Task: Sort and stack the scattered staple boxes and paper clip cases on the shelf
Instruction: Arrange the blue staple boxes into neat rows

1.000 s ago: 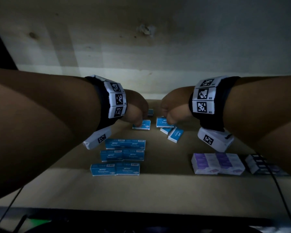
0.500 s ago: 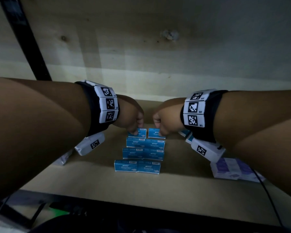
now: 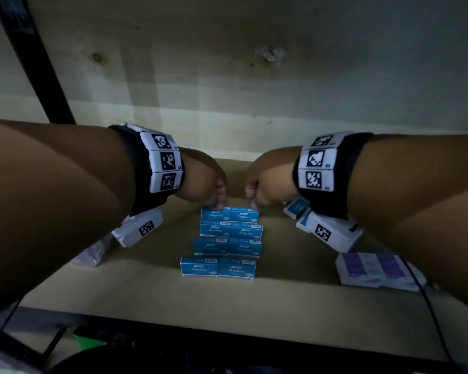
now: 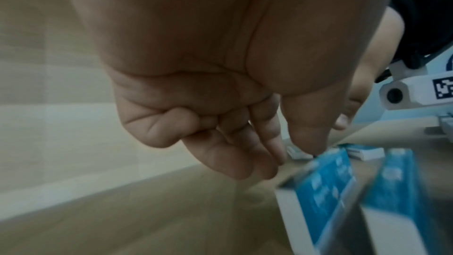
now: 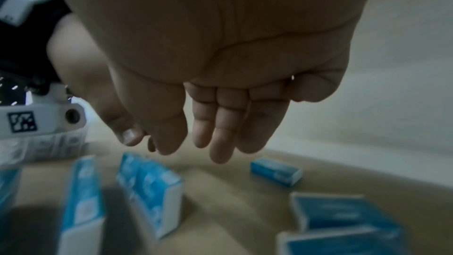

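Packets in pale plastic lie at nine o'clock on the shelf, half hidden under the left forearm. Next comes the left hand, fingers loosely extended, tips resting on the left end of the back pair of staple boxes; the left wrist view shows it pinching nothing. That pair heads a column of four blue rows running from twelve o'clock toward six, the front row nearest the shelf edge. At the pair's right end sits the right hand, fingers straight and together, touching rather than gripping. I judge the step to be squaring this new pair behind the others: press evenly from both ends, keep the two boxes butted, and nudge them parallel to the row ahead without shoving it. Further right, loose blue boxes wait at two o'clock, and purple-and-white cases lie at four o'clock.
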